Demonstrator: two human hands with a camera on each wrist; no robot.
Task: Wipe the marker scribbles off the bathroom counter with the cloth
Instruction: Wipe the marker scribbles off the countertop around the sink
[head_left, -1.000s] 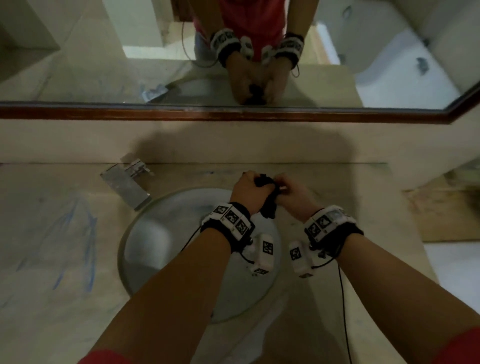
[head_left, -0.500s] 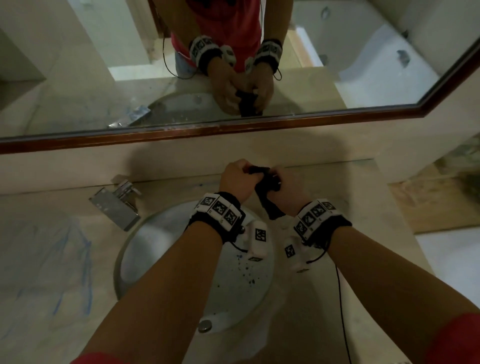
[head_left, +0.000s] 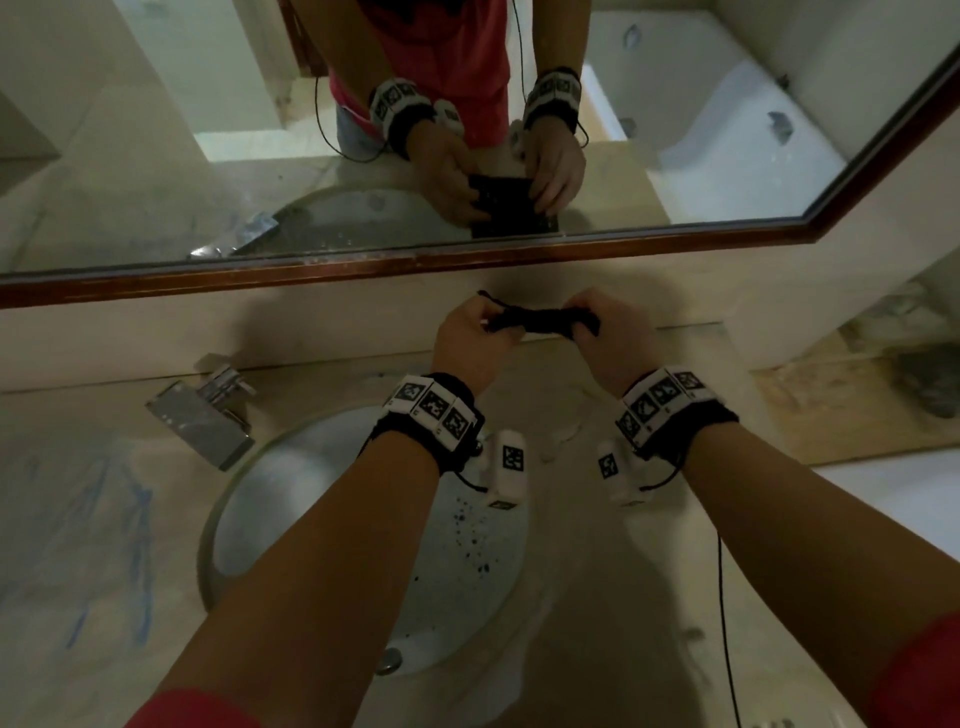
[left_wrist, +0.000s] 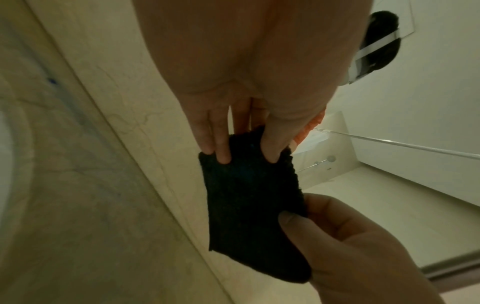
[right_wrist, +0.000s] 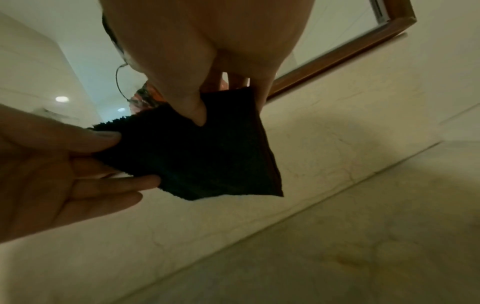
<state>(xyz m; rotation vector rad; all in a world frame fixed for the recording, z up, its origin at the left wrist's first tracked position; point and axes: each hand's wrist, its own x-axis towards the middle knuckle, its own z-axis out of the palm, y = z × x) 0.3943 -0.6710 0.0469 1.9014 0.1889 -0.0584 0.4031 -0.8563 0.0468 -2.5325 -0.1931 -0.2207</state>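
A small black cloth (head_left: 537, 318) is stretched flat between both hands, above the back of the counter near the mirror. My left hand (head_left: 475, 332) pinches its left edge and my right hand (head_left: 605, 330) pinches its right edge. In the left wrist view the cloth (left_wrist: 249, 197) hangs from the left hand's fingertips (left_wrist: 223, 156), with the other hand holding its far end. The right wrist view shows the cloth (right_wrist: 202, 154) the same way. Blue marker scribbles (head_left: 130, 525) cover the beige counter (head_left: 67, 649) left of the sink.
A round white sink (head_left: 270, 499) with dark blue specks lies under my forearms. A chrome tap (head_left: 202, 421) stands at its back left. A wood-framed mirror (head_left: 208, 171) runs along the wall behind. The counter's right edge drops to the floor (head_left: 883, 499).
The hands have risen toward the mirror and pulled apart, spreading the cloth that was bunched between them. The view has tilted upward.
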